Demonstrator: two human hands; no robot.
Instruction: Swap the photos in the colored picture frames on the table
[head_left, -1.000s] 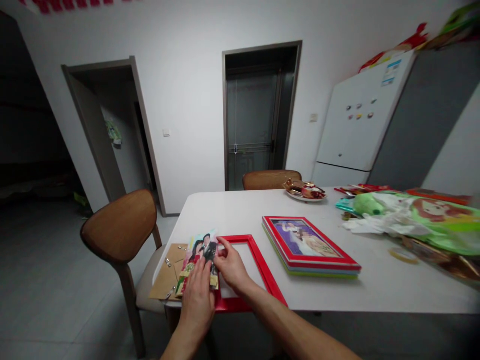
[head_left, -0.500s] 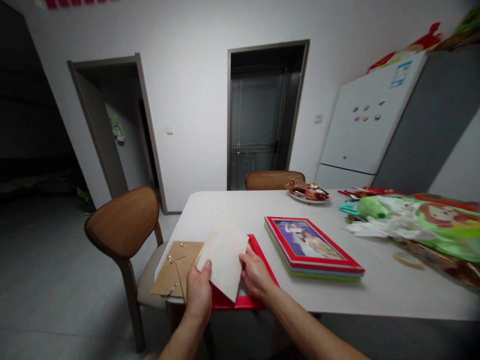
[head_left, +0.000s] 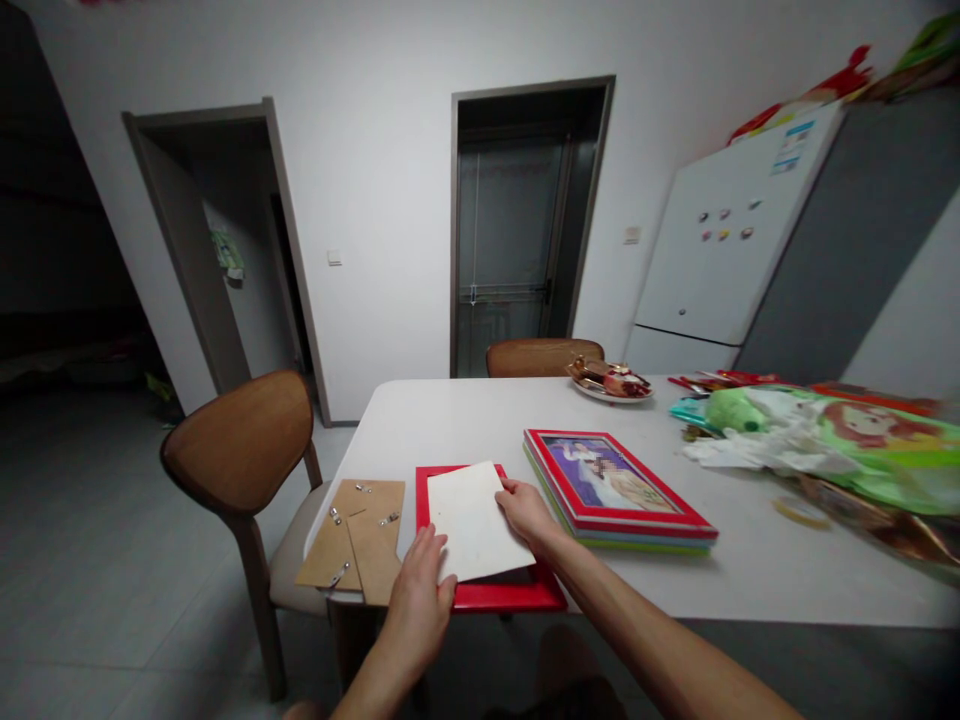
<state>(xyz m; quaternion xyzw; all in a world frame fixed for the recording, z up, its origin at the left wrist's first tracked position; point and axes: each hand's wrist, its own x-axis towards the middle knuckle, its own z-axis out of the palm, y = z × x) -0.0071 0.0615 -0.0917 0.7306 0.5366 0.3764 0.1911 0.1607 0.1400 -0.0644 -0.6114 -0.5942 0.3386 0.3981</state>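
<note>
A blank white sheet of paper point(head_left: 476, 522) lies slightly askew over a red picture frame point(head_left: 510, 597) at the table's near edge. My right hand point(head_left: 529, 515) pinches the sheet's right edge between thumb and fingers. At the lower left corner of the sheet, my left hand point(head_left: 424, 585) rests with fingers stretched out and thumb apart, touching the paper and the frame's border. Left of the frame is a brown backing board point(head_left: 375, 550) with metal clips, overlapping another board point(head_left: 326, 550). The sheet hides most of the frame's inside.
Right of my hands sits a stack of picture frames point(head_left: 615, 490), a red one with a picture on top. Farther right are a tape roll point(head_left: 801, 514) and a green plastic bag point(head_left: 877, 450). A plate point(head_left: 611, 392) stands at the back. A chair point(head_left: 240, 450) is at the left.
The sheet has gone from tilted up in both hands to lying nearly flat over the red frame. My left hand has loosened its grip; my right hand still pinches the edge.
</note>
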